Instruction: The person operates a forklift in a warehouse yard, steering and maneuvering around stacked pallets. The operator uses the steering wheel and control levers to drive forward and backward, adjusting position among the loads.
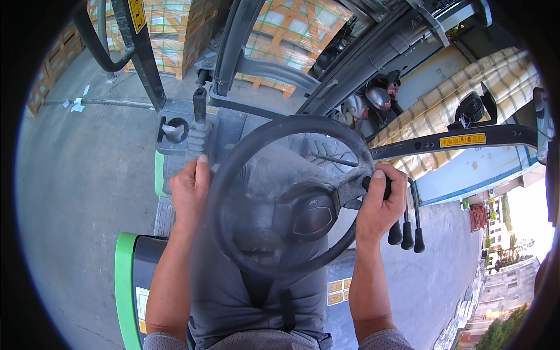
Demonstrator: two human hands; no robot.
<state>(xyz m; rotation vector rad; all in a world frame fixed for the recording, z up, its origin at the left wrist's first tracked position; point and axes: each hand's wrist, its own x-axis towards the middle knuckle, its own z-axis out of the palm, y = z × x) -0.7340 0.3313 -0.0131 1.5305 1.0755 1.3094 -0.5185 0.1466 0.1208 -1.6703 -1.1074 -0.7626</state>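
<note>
I sit at the black steering wheel (pixel 284 125) of a forklift. My right hand (pixel 382 204) is closed round the black spinner knob (pixel 366 183) at the right side of the wheel. Left of the wheel, my left hand (pixel 190 189) is a loose fist with its thumb on top. Whatever may be inside its fingers is hidden. Just ahead of that fist stands a black-gripped lever (pixel 199 105) with a grey ribbed boot (pixel 198 140). Three black-knobbed levers (pixel 407 236) stand beside my right wrist.
Wooden crates (pixel 289 44) wrapped in clear film stand beyond the dark mast (pixel 230 46). Parked scooters (pixel 376 99) and a striped tarp (pixel 466 99) are at the right front. A green-edged body panel (pixel 123 280) is at the left. White scraps (pixel 77 106) lie on the concrete floor.
</note>
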